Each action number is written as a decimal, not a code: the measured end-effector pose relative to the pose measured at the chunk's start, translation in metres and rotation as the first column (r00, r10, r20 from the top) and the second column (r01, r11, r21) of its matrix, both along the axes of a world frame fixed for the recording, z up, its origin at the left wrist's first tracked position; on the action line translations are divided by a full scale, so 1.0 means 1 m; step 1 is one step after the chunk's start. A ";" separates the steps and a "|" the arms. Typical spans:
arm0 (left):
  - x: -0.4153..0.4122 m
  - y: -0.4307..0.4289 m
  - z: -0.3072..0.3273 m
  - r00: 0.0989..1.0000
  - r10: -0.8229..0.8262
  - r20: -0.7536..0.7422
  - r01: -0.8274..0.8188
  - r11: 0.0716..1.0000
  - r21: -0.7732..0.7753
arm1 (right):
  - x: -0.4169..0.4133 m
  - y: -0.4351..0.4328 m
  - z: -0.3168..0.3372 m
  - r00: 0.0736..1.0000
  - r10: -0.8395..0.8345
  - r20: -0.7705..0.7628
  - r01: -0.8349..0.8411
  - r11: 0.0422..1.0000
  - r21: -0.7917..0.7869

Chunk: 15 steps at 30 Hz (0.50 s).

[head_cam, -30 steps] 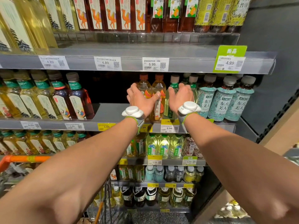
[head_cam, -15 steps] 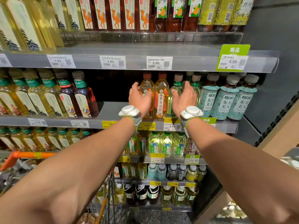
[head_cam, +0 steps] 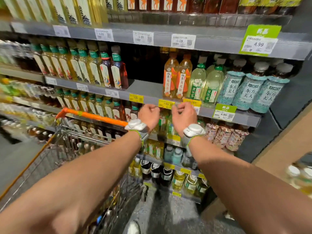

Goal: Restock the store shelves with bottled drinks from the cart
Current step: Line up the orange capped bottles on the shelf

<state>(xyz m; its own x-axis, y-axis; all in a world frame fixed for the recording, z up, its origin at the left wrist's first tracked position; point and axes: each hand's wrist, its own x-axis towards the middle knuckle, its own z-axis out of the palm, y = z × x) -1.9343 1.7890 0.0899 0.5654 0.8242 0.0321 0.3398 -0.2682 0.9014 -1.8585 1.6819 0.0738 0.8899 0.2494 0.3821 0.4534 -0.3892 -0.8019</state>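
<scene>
**Orange-labelled bottles** [head_cam: 177,78]: two, upright, side by side and touching, at the front of the middle shelf [head_cam: 143,89], just right of a bare, dark stretch of it. Nothing held them.

**Pale green bottles** [head_cam: 197,81]: two in the front row, just right of the orange pair. More stood behind, number unclear.

**Teal-wrapped bottles** [head_cam: 249,92]: three in front, at the far right.

**Dark red bottles** [head_cam: 118,71]: two, bordering the bare stretch on its left.

**Yellow price tags** [head_cam: 135,98]: three on the shelf edge, below the bare stretch and the orange pair.

**Left hand** [head_cam: 148,115] and **right hand** [head_cam: 184,114]: near each other but apart, below the shelf edge, fingers curled in, both empty. One white wrist device [head_cam: 135,124] sat on each.

**Cart** [head_cam: 91,116]: one, wire, with an orange handle, low on the left and well apart from the hands. Its load was too blurred to count.

**Step, as judged:** the placing of the orange pair looked done, and the hands were free between loads.

**Next move, as judged:** it would likely call for three things.
- A turn down and left to the cart.
- A grip on fresh bottles by the body.
- Setting them upright into the bare stretch without knocking the dark red pair.
</scene>
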 end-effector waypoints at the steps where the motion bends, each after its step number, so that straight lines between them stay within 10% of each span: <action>1: -0.015 -0.001 -0.005 1.000 0.015 -0.017 -0.015 1.000 -0.010 | -0.013 0.001 -0.006 0.999 0.022 -0.028 -0.021 1.000 0.005; 15: -0.192 0.072 -0.058 0.964 0.243 -0.103 -0.245 0.969 -0.007 | -0.170 0.090 -0.061 0.925 0.342 -0.167 -0.370 0.912 -0.177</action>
